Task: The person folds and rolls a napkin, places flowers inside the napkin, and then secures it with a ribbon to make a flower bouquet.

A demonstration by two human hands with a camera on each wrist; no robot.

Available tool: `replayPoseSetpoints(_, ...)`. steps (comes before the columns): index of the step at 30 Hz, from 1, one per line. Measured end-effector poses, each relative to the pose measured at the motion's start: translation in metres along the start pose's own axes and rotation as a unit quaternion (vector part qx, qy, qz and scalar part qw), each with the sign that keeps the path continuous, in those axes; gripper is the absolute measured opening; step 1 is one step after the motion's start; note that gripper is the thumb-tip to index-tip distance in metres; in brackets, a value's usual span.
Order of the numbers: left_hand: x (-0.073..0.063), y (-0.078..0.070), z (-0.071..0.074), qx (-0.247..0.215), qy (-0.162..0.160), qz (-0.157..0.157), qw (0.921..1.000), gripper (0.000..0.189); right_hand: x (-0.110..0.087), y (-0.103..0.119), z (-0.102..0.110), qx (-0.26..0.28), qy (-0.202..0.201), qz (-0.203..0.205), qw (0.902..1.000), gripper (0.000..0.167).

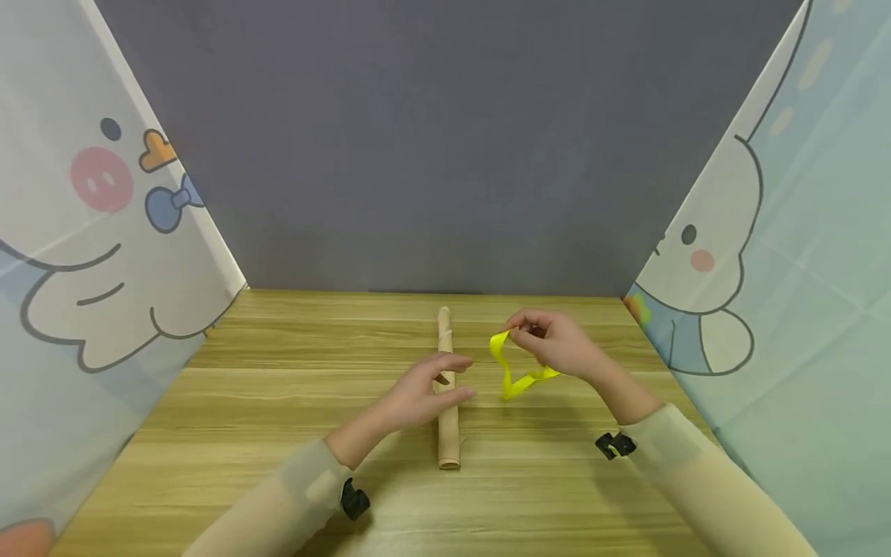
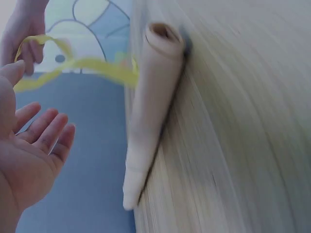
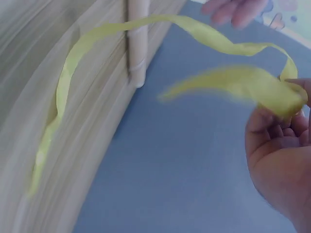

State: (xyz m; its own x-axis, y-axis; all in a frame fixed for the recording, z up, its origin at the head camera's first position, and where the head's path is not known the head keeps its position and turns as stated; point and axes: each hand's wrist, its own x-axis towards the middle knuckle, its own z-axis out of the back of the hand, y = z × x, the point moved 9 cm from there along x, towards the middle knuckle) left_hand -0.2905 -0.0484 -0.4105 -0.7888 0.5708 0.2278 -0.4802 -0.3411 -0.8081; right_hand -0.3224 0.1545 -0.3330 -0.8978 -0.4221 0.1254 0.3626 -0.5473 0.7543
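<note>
A bright yellow ribbon (image 1: 513, 383) dangles from my right hand (image 1: 560, 344), pinched between thumb and fingertips. In the right wrist view the ribbon (image 3: 214, 41) makes a long twisted loop, one end trailing down at the left and a shorter end blurred by motion. Left of it lies a rolled-up tan sheet (image 1: 448, 425), a slim tube pointing away from me on the wooden table. My left hand (image 1: 421, 391) hovers over the roll's middle, thumb and fingers spread apart and holding nothing. The left wrist view shows the roll's hollow end (image 2: 165, 34).
The wood-grain table (image 1: 278, 433) runs back to a dark grey panel (image 1: 431, 155). Cartoon-printed curtains flank it, one on the left (image 1: 63, 309) and one on the right (image 1: 800, 232). Black clips (image 1: 355, 499) sit at both sleeve cuffs.
</note>
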Motion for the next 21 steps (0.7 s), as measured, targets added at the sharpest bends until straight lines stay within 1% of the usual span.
replayPoseSetpoints(4,0.013,-0.006,-0.014,-0.056,0.009,0.012,0.9983,0.056,0.004,0.016,-0.005,0.008,-0.013,0.017,0.9997,0.017)
replayPoseSetpoints(7,0.022,-0.008,-0.02,-0.091,0.01,0.013,0.9957,0.046,0.007,0.025,-0.003,0.022,-0.029,0.033,0.9988,0.017)
replayPoseSetpoints(9,0.024,-0.007,-0.02,-0.108,0.005,0.017,0.994,0.039,0.008,0.029,0.004,0.031,-0.047,0.047,0.9973,0.018)
replayPoseSetpoints(12,0.024,-0.003,-0.015,-0.134,-0.003,0.026,0.9906,0.03,0.008,0.029,0.018,0.036,-0.081,0.06,0.9943,0.018)
replayPoseSetpoints(14,0.021,0.0,-0.01,-0.144,-0.005,0.033,0.989,0.026,0.006,0.024,0.029,0.034,-0.102,0.054,0.9927,0.018)
replayPoseSetpoints(16,0.018,0.002,-0.004,-0.155,-0.003,0.038,0.9872,0.022,0.004,0.017,0.037,0.032,-0.115,0.042,0.9919,0.019)
replayPoseSetpoints(18,0.014,0.005,0.004,-0.158,-0.003,0.043,0.9865,0.02,0.002,0.009,0.043,0.03,-0.117,0.027,0.9924,0.019)
replayPoseSetpoints(21,0.01,0.008,0.017,-0.154,-0.013,0.047,0.9869,0.019,-0.001,-0.006,0.046,0.023,-0.104,0.001,0.9944,0.02)
